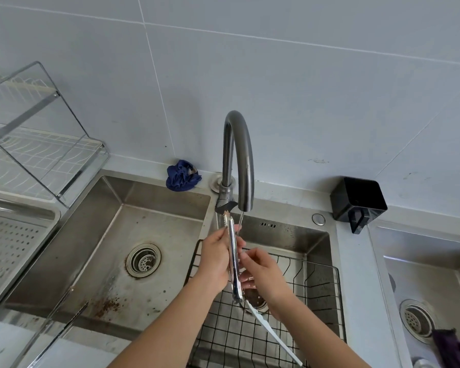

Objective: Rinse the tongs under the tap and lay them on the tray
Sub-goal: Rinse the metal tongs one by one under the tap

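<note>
Water falls in a thin stream (pixel 241 221) from the curved tap (pixel 238 155) into the right basin of the steel sink (pixel 290 235), just beside the metal tongs (pixel 233 257). The tongs are held nearly upright over this basin, toothed tips up near the spout, above a black wire rack (pixel 316 293) resting in it. The left hand (pixel 214 261) is closed around the tongs' upper shaft, fingers wrapped on it. The right hand (pixel 263 272) is partly curled with its fingers at the shaft's middle; how firmly it grips I cannot tell. A white tool (pixel 271 333) lies slanted on the rack below. A perforated steel tray (pixel 11 245) sits at the surface's left edge, well apart from the tongs. A blue cloth (pixel 182 176) lies at the back edge by the tap's base.
</note>
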Available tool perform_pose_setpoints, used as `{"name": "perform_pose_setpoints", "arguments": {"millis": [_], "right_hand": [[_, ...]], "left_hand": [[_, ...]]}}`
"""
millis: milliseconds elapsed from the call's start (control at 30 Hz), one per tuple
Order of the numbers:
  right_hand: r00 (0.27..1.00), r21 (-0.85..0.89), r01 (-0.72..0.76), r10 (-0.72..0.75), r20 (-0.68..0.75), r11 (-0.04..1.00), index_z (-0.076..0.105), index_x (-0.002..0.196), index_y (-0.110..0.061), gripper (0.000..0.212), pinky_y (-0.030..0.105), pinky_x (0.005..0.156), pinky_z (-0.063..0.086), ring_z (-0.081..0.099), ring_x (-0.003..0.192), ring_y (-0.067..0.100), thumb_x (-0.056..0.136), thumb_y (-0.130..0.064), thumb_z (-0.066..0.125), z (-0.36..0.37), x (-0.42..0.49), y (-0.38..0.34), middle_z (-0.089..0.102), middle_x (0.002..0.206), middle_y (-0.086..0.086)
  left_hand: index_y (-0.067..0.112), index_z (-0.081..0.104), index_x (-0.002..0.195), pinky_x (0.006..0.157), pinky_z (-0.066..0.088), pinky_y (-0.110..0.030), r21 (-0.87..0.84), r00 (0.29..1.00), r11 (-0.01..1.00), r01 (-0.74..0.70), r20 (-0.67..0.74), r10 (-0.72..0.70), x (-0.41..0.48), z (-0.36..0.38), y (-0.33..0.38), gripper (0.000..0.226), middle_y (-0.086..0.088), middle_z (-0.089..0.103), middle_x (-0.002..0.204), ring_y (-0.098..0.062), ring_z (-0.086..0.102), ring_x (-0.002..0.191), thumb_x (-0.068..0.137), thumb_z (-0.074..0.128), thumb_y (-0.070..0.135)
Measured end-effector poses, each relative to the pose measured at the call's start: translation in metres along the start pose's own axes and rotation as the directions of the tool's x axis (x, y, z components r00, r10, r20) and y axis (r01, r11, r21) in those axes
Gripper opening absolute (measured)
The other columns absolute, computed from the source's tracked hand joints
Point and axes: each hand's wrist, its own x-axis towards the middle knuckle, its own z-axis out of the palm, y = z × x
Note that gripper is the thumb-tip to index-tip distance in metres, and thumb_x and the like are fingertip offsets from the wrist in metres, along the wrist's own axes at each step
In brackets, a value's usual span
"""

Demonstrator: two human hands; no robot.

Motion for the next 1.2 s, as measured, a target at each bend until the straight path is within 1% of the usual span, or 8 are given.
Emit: {"name": "perform_pose_setpoints", "arguments": {"millis": [133, 200, 367, 467, 600, 767, 867, 1200], "right_hand": [[0.993, 0.171, 0.112, -0.115, 0.008, 0.979, 0.067, 0.116, -0.013, 0.036, 0.034, 0.081, 0.058, 0.073, 0.097, 0.022, 0.081, -0.017, 0.070, -0.007, 0.012, -0.012, 0.074, 0.111, 0.009], [0.992, 0.324, 0.087, -0.113, 0.060, 0.942, 0.067, 0.120, -0.010, 0.040, 0.035, 0.079, 0.057, 0.071, 0.089, 0.026, 0.081, -0.019, 0.067, -0.006, 0.022, -0.025, 0.075, 0.106, 0.012], [0.995, 0.090, 0.097, -0.097, 0.002, 0.991, 0.075, 0.096, -0.009, 0.030, 0.029, 0.054, 0.050, 0.066, 0.070, 0.024, 0.102, -0.034, 0.059, 0.017, 0.035, -0.044, 0.080, 0.090, 0.009], [0.994, 0.085, 0.107, -0.107, -0.008, 0.991, 0.074, 0.087, -0.006, 0.023, 0.024, 0.041, 0.043, 0.062, 0.053, 0.018, 0.101, -0.019, 0.059, 0.022, 0.034, -0.044, 0.079, 0.087, 0.012], [0.993, 0.176, 0.061, -0.078, 0.094, 0.983, 0.076, 0.092, -0.009, 0.023, 0.029, 0.047, 0.045, 0.063, 0.069, 0.028, 0.094, -0.001, 0.055, 0.027, 0.027, -0.037, 0.078, 0.091, 0.014], [0.997, 0.133, 0.076, -0.077, 0.004, 0.988, 0.075, 0.082, -0.011, 0.033, 0.031, 0.049, 0.051, 0.066, 0.066, 0.028, 0.102, -0.029, 0.058, 0.033, 0.031, -0.040, 0.075, 0.090, 0.023], [0.998, 0.112, 0.065, -0.065, -0.006, 0.992, 0.074, 0.086, -0.009, 0.025, 0.039, 0.063, 0.054, 0.068, 0.075, 0.030, 0.101, -0.017, 0.056, 0.036, 0.036, -0.040, 0.078, 0.090, 0.014], [0.997, 0.117, 0.028, -0.036, 0.069, 0.993, 0.069, 0.099, 0.004, 0.026, 0.024, 0.041, 0.042, 0.063, 0.054, 0.017, 0.100, -0.016, 0.052, 0.049, 0.041, -0.047, 0.075, 0.086, 0.013]], "left_hand": [[0.007, 0.076, 0.097, 0.049, 0.047, -0.027, -0.035, 0.997, 0.999, 0.035, 0.068, -0.033, -0.003, -0.006, 0.002, 0.026, -0.011, 0.061, 0.067, -0.018, 0.055, 0.053, 0.101, 0.050, 0.009], [0.013, 0.079, 0.084, 0.047, 0.044, -0.025, 0.006, 0.989, 0.999, 0.053, 0.136, -0.053, -0.006, -0.008, 0.003, 0.037, -0.011, 0.061, 0.066, -0.017, 0.052, 0.052, 0.101, 0.047, 0.006], [0.009, 0.077, 0.084, 0.053, 0.047, -0.026, 0.012, 0.970, 0.998, 0.068, 0.233, -0.069, -0.016, -0.011, 0.002, 0.035, -0.009, 0.064, 0.069, -0.016, 0.059, 0.059, 0.093, 0.047, -0.008], [0.006, 0.076, 0.088, 0.052, 0.045, -0.025, 0.013, 0.973, 0.998, 0.062, 0.222, -0.063, -0.020, -0.014, 0.003, 0.037, -0.011, 0.061, 0.069, -0.017, 0.054, 0.058, 0.092, 0.044, -0.012], [-0.002, 0.071, 0.106, 0.051, 0.045, -0.026, -0.011, 0.986, 0.999, 0.050, 0.159, -0.047, -0.022, -0.019, -0.001, 0.033, -0.013, 0.061, 0.071, -0.018, 0.055, 0.059, 0.094, 0.043, -0.013], [0.003, 0.074, 0.100, 0.053, 0.046, -0.027, -0.038, 0.984, 0.998, 0.055, 0.170, -0.047, -0.025, -0.020, -0.002, 0.030, -0.010, 0.061, 0.071, -0.017, 0.055, 0.059, 0.099, 0.045, -0.006], [0.006, 0.077, 0.097, 0.052, 0.048, -0.027, -0.026, 0.988, 0.999, 0.038, 0.148, -0.034, -0.026, -0.018, -0.001, 0.031, -0.007, 0.063, 0.068, -0.015, 0.057, 0.057, 0.100, 0.047, -0.003], [0.008, 0.076, 0.098, 0.055, 0.050, -0.028, 0.019, 0.995, 1.000, -0.015, 0.104, 0.013, -0.030, -0.025, 0.006, 0.031, -0.006, 0.065, 0.070, -0.015, 0.060, 0.061, 0.100, 0.047, 0.000]]}}
